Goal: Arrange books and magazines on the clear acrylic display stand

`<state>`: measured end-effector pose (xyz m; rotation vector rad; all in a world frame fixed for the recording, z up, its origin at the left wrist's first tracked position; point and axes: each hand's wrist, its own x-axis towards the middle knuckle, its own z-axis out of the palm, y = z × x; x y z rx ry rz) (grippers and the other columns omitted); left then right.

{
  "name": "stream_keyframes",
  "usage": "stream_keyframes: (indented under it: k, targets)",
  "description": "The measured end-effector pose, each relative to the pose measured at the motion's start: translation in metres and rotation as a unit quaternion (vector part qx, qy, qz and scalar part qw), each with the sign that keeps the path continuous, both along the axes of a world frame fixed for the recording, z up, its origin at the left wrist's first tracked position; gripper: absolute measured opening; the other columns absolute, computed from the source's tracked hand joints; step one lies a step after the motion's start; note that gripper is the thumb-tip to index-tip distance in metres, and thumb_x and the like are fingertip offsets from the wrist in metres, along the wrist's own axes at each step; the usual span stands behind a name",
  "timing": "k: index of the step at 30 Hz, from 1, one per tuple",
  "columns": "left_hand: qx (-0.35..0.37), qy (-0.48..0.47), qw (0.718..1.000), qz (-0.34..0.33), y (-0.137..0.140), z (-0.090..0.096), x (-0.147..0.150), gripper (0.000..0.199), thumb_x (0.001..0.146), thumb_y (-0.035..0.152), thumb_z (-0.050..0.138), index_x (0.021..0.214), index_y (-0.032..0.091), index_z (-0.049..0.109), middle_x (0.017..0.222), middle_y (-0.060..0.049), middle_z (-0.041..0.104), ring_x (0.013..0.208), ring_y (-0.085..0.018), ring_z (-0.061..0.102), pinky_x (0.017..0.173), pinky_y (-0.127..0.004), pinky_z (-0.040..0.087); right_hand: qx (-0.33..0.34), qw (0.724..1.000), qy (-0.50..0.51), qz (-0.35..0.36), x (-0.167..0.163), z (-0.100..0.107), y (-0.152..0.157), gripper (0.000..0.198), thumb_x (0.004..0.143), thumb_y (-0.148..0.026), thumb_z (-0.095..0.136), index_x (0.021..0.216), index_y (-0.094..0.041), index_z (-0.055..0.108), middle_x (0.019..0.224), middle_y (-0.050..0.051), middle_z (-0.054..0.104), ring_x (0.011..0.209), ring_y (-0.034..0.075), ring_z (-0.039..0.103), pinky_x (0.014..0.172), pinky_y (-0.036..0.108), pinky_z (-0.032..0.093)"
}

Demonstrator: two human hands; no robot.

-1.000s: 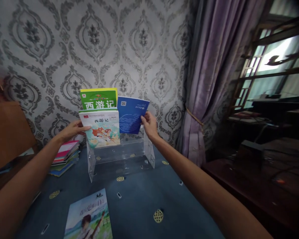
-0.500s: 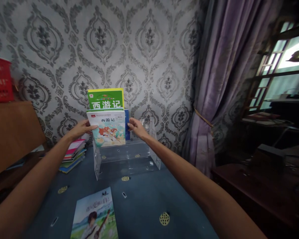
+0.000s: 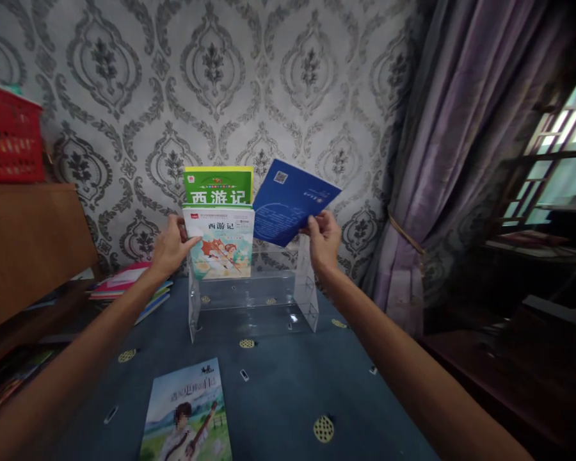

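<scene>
The blue book (image 3: 290, 205) is near the centre of the frame, tilted, its upper edge sloping down to the right. A small square code shows near its top left corner. The person's right hand (image 3: 325, 238) is closed on its lower right edge, thumb on the near face. The book is in the air above the right part of a clear rack (image 3: 310, 298), its lower left side meeting, in the view, the edge of the white book (image 3: 225, 250); whether the two touch cannot be told.

The white book stands upright at the left of the rack, its cover showing a figure in an orange-red cape. The left hand (image 3: 169, 244) is clamped on its left edge, thumb on the front cover and fingers behind. Above and behind it rises a taller green book (image 3: 218, 182) with a yellow border.

The rack stands on a table (image 3: 273, 397) with a dark blue cover patterned with yellow pineapples. In the lower centre-left of the frame a guitar-cover book (image 3: 187, 410) lies flat. Left of the rack is a pile of books (image 3: 125, 282), partly behind the left forearm. A red basket (image 3: 12, 134) sits at the upper left on a brown wooden piece (image 3: 33, 250). Patterned wallpaper (image 3: 168, 51) fills the background, with a purple curtain (image 3: 441, 160) at the right.
</scene>
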<state>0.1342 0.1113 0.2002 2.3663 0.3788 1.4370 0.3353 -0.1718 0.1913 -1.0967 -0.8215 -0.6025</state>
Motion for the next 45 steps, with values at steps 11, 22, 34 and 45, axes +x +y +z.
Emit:
stream_keyframes:
  k: [11,22,34,45]
  targets:
    - [-0.045,-0.011,0.995,-0.093,-0.006,-0.007,-0.005,0.035,0.071,0.041,0.070,0.098,0.021,0.064,0.087,-0.005,0.071,0.083,-0.026,0.066,0.080,-0.038,0.052,0.075,0.988,-0.072,-0.114,-0.031,0.014,-0.030,0.023,0.093,-0.048,0.059,0.094,-0.025,0.057,0.082,0.000,0.059,0.074,0.018,0.061,0.071,0.035,0.055]
    - [-0.248,-0.017,0.916,-0.314,-0.002,-0.004,-0.005,0.065,0.052,0.047,0.089,0.106,0.015,0.072,0.112,-0.013,0.077,0.109,-0.034,0.068,0.104,-0.050,0.049,0.098,0.986,-0.095,-0.099,-0.044,0.039,-0.020,0.024,0.095,-0.049,0.057,0.097,-0.025,0.058,0.082,0.000,0.061,0.072,0.018,0.063,0.072,0.037,0.057]
    - [-0.257,-0.017,0.911,-0.323,0.001,-0.002,-0.005,0.059,0.054,0.044,0.088,0.103,0.014,0.072,0.107,-0.012,0.078,0.108,-0.033,0.069,0.105,-0.050,0.048,-0.171,0.958,0.031,0.229,-0.011,0.021,0.056,0.033,0.073,-0.052,0.077,0.089,-0.025,0.069,0.073,-0.001,0.065,0.070,0.018,0.061,0.069,0.033,0.057]
    - [-0.257,-0.026,0.905,-0.338,0.007,-0.012,0.000,0.061,0.053,0.050,0.088,0.100,0.015,0.072,0.106,-0.011,0.078,0.107,-0.032,0.069,0.104,-0.050,0.048,-0.265,0.903,0.096,0.325,0.011,-0.010,0.079,0.042,0.059,-0.054,0.085,0.084,-0.021,0.078,0.077,0.003,0.077,0.071,0.018,0.069,0.072,0.033,0.056]
